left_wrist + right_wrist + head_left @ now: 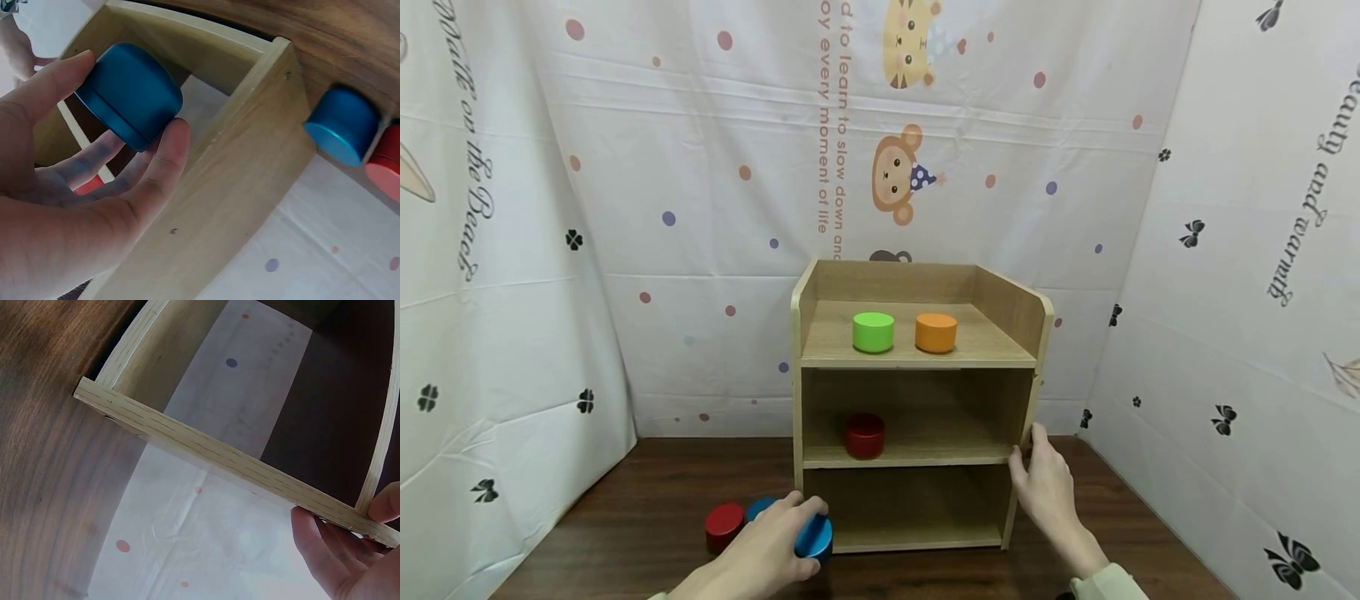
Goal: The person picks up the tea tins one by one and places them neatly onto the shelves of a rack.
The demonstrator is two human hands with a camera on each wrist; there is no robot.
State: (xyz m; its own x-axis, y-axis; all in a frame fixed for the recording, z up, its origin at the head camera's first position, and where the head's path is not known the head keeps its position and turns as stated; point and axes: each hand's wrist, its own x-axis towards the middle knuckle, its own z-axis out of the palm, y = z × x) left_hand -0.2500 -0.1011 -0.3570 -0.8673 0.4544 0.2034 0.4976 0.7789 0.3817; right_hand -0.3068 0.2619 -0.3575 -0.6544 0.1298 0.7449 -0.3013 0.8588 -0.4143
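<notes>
My left hand (758, 546) holds a blue round tin (817, 538) at the front lower left corner of a small wooden shelf (917, 458). In the left wrist view the thumb and fingertips pinch this tin (131, 94) from opposite sides, raised off the table. The right hand (1048, 487) grips the shelf's right side panel (206, 447), thumb at the inner side and fingers outside. A red tin (865, 437) stands on the middle board. On the top board stand a green round block (873, 332) and an orange one (936, 333).
Left of the shelf, a second blue tin (344, 125) and another red tin (724, 528) stand side by side on the dark wooden table (655, 500). A printed white cloth (700, 333) hangs behind and at both sides.
</notes>
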